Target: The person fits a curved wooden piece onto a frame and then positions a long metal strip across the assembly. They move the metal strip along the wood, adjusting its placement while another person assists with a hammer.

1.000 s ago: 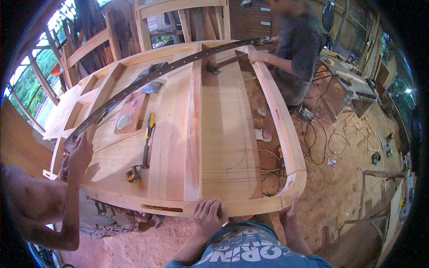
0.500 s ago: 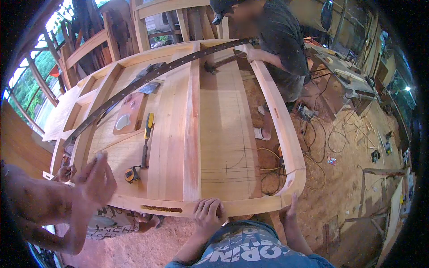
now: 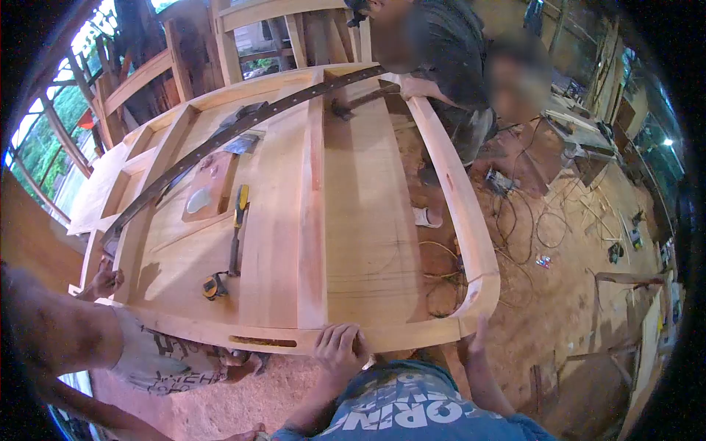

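A large wooden frame (image 3: pixel 312 220) with a rounded corner and a flat panel lies before me. My left hand (image 3: pixel 342 348) has its fingers curled over the near rail, to the right of a long slot cut in it. At the near right corner, my right hand (image 3: pixel 474 348) presses against the outer edge; some of its fingers are hidden beneath. On the panel lie a chisel (image 3: pixel 239 224) with a yellow and black handle and a tape measure (image 3: pixel 215 286). A long dark strip with a row of holes (image 3: pixel 243 125) lies diagonally across the frame.
A co-worker's hand (image 3: pixel 109 280) is at the left end of the frame; another person's hand (image 3: pixel 412 86) is at the far rail. A hammer (image 3: pixel 360 101) and a reddish wood block (image 3: pixel 209 187) lie on the panel. Cables (image 3: pixel 515 213) are strewn over the floor at right.
The left co-worker's raised hand has dropped from above the panel to below the near rail. The far person has bent lower, and another person shows behind. My hands keep their places on the frame.
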`<state>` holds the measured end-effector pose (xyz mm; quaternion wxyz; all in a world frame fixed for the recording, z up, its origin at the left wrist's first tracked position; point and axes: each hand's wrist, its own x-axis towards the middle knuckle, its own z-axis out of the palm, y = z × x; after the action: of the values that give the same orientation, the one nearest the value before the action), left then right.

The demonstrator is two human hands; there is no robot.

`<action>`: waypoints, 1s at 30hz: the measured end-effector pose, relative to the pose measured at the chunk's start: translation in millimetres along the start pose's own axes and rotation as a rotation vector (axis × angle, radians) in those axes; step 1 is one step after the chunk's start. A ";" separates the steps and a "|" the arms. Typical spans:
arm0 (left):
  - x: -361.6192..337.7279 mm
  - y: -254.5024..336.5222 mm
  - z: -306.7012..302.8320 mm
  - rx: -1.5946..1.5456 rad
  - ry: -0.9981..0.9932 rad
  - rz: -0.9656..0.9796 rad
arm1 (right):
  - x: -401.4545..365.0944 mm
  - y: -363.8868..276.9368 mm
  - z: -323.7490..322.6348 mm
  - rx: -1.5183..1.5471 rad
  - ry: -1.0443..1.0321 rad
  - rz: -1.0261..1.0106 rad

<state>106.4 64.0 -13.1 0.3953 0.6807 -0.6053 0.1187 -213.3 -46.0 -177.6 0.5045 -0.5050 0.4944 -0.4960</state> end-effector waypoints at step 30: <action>-1.6 -4.2 1.3 -0.058 0.034 0.011 | -4.4 -77.7 27.5 0.534 -0.042 0.340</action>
<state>109.5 64.1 -16.6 0.4244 0.6634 -0.6055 0.1149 -185.9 -40.9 -99.8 0.7050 -0.2747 0.4136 -0.5064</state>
